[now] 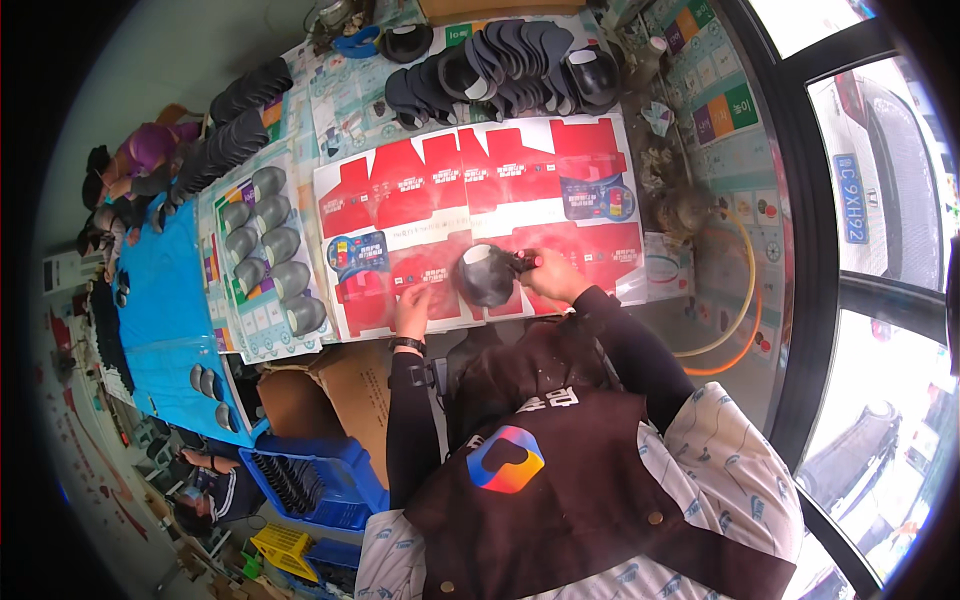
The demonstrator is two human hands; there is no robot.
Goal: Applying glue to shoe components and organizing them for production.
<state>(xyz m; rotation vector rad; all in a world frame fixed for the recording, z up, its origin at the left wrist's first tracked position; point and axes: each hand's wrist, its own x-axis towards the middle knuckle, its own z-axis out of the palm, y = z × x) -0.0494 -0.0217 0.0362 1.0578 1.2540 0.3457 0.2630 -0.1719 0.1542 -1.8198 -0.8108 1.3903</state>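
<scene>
A rounded black shell (486, 280) with a pale oval patch at its upper edge rests on the red printed sheet (440, 215) in front of me. My right hand (556, 277) is closed around a small dark tool with a red end (537, 261), whose dark tip meets the shell's right side. The tool's exact kind is too small to tell. To the left of the shell, my left hand (413, 308) is just above the sheet, apart from the shell. Its fingers are drawn together, and anything between them is hidden.
Stacked dark curved pieces (515, 65) line the table's far side. Several grey rounded shells (270, 215) stand in rows at left. Beyond them are a blue-covered table (165, 300) and other people. A cardboard box (350, 400) and blue crate (325, 480) stand below; a hose (748, 290) hangs at right.
</scene>
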